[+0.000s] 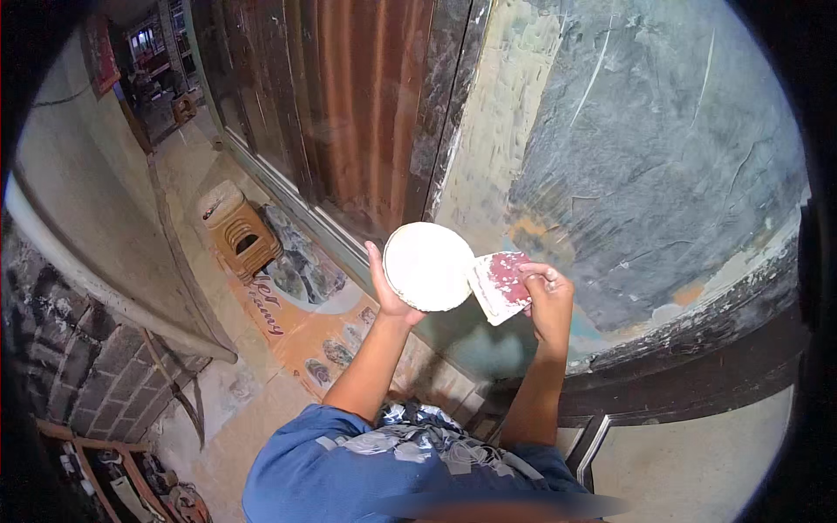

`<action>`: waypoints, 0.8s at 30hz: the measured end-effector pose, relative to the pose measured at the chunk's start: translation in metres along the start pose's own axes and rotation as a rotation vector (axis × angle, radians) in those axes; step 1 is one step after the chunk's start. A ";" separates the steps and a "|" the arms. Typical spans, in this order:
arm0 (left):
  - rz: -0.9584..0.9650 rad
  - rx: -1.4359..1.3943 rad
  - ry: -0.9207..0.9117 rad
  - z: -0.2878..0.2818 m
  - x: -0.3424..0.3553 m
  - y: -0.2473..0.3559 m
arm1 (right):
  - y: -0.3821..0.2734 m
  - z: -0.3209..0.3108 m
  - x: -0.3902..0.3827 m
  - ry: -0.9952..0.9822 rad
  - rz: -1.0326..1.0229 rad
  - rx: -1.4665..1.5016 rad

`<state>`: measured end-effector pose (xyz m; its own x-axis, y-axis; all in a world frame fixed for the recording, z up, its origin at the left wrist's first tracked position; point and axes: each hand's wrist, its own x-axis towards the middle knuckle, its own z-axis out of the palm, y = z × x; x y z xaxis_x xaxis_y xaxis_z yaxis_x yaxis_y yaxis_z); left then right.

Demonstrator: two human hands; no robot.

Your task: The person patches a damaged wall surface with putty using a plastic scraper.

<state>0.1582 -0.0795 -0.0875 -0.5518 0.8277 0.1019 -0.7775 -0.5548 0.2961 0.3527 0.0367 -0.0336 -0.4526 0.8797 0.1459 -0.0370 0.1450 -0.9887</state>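
"In front of the patchy wall (654, 174), what are the two hands doing?"

"Both are holding things. The left hand (394, 301) has hold of a round white dish (427, 266). Its thumb goes up the side and its palm is under the low edge."

"What is the dish like?"

"Round like a pancake, and very bright. The top looks smooth, and the rim is a bit bumpy. I can't tell if it is a lid or a low tub."

"And the right hand (549, 301)?"

"It pinches a flat, square spreader (507, 277) between the thumb and fingers. The spreader is dull red, with thick white paste stuck on it in blobs. It is just beside the right edge of the dish, but I can't tell if they touch."

"Is the wall smooth?"

"Not all of it. One tall strip (501, 113) is cream and lumpy, like frosting. The big part next to it is blue-grey, with streaks and scratches."

"What else is there?"

"A dark brown door (366, 105) with long up-and-down stripes. Down on the left is a tan stool (240, 234) with curvy grooves. Near it, a flat orange sheet (292, 327) with pictures lies on the floor (248, 431). The person's shirt (323, 462) is soft and blue."
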 end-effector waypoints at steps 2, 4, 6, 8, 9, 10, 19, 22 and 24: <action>-0.011 -0.012 0.027 -0.005 0.003 0.006 | -0.006 0.006 -0.001 -0.021 0.026 -0.032; -0.023 0.027 -0.045 -0.018 0.009 0.011 | -0.007 0.010 -0.002 -0.005 0.011 0.165; -0.032 0.038 0.031 -0.012 0.013 0.013 | 0.019 0.001 0.010 -0.036 -0.049 0.331; -0.033 0.021 0.026 -0.014 0.017 0.018 | 0.022 0.009 0.017 -0.054 0.003 0.549; -0.040 0.009 0.004 -0.015 0.018 0.021 | 0.022 0.014 0.016 -0.102 0.021 0.658; -0.054 -0.006 -0.022 -0.014 0.021 0.021 | 0.021 0.021 0.016 -0.034 0.115 0.680; -0.160 -0.053 -0.088 -0.018 0.037 0.046 | 0.076 0.061 0.032 -0.445 0.279 1.710; -0.138 -0.037 -0.080 -0.028 0.042 0.055 | 0.087 0.061 0.034 -0.539 0.176 1.577; -0.126 -0.046 -0.013 -0.032 0.042 0.063 | 0.085 0.042 0.029 -0.482 0.107 1.420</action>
<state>0.0763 -0.0828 -0.0953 -0.4455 0.8918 0.0792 -0.8535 -0.4497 0.2631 0.2991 0.0555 -0.1150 -0.7400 0.5873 0.3278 -0.6669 -0.7042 -0.2436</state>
